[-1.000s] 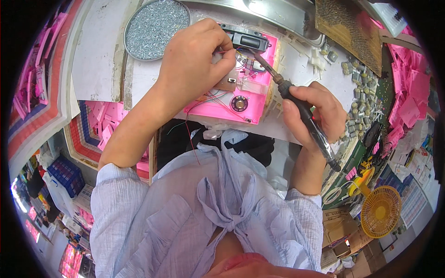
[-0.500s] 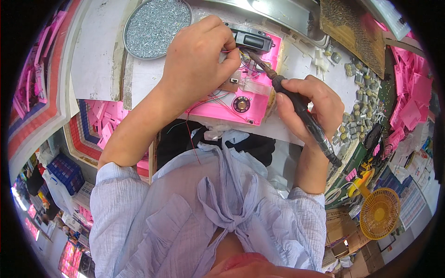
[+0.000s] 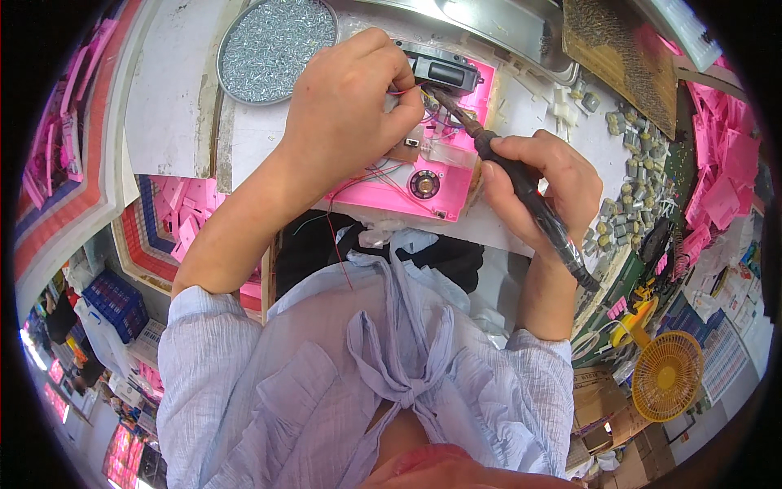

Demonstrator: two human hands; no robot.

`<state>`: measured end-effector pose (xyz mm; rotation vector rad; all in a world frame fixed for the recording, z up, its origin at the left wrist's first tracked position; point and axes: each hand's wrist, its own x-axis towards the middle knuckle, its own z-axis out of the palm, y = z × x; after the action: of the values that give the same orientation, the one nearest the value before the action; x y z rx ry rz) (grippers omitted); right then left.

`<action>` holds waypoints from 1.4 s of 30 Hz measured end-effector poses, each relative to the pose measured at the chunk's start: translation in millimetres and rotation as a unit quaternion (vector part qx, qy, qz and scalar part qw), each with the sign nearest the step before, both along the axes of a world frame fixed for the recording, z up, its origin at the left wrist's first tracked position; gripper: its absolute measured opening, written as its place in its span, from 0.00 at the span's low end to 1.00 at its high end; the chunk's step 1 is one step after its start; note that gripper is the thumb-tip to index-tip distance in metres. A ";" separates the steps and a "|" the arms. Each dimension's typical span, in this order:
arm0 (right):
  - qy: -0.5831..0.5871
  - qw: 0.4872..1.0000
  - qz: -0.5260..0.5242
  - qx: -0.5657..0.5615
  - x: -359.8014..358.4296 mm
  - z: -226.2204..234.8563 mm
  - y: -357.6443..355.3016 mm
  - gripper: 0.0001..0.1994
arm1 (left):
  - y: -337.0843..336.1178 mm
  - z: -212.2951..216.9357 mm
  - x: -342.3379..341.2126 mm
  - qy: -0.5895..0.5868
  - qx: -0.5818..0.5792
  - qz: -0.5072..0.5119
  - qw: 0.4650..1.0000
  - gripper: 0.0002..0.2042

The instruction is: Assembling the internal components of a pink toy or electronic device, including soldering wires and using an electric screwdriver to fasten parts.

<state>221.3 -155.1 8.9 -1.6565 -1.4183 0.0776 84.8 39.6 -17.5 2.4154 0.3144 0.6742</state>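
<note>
A pink plastic toy housing (image 3: 383,196) lies on the bench with a small round speaker (image 3: 424,184), thin wires and a small brown circuit board (image 3: 402,152) inside it. Across its far side sits a black and grey plastic part (image 3: 446,73). My right hand (image 3: 547,183) grips a black-handled soldering iron (image 3: 525,191), whose tip points among the wires just below that part. Pinched between the thumb and fingers of my left hand (image 3: 350,98) is a thin wire (image 3: 419,85), close to the iron's tip. The exact contact point is too small to make out.
A round tray of small screws (image 3: 277,50) stands at the far left. Several small motors (image 3: 631,204) are scattered on the right, below a brown board of pins (image 3: 623,65). A metal tray (image 3: 505,28) lies at the back, a yellow fan (image 3: 668,375) at lower right.
The soldering iron and my right hand have shifted very slightly to the left and away from me. My left hand stays almost still.
</note>
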 end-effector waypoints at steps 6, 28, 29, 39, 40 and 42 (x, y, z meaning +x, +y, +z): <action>0.002 1.000 -0.002 -0.009 -0.9 1.8 0.4 0.12 | 0.6 -0.3 0.2 -0.003 0.012 0.002 1.000 0.06; -0.016 1.000 -0.004 0.007 0.2 9.3 -8.8 0.14 | -1.5 -1.9 1.8 -0.005 0.014 0.011 1.000 0.07; -0.019 1.000 -0.003 0.011 0.9 10.2 -11.3 0.14 | -1.6 -1.9 1.6 -0.004 0.015 0.012 1.000 0.07; 0.349 0.914 -0.169 0.122 -4.2 3.6 -55.1 0.20 | -0.8 -1.0 0.6 -0.007 0.023 0.008 1.000 0.06; 0.414 0.892 -0.120 0.136 0.4 2.9 -57.6 0.24 | -0.8 -1.2 0.8 -0.012 0.029 0.006 0.999 0.06; 0.453 0.881 -0.066 0.120 7.3 1.9 -62.0 0.34 | -2.5 -0.3 3.1 0.000 0.018 0.009 1.000 0.06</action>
<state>228.6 -217.1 10.8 -1.2278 -0.5636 0.5102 87.9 37.1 -17.8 2.4488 0.3276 0.6949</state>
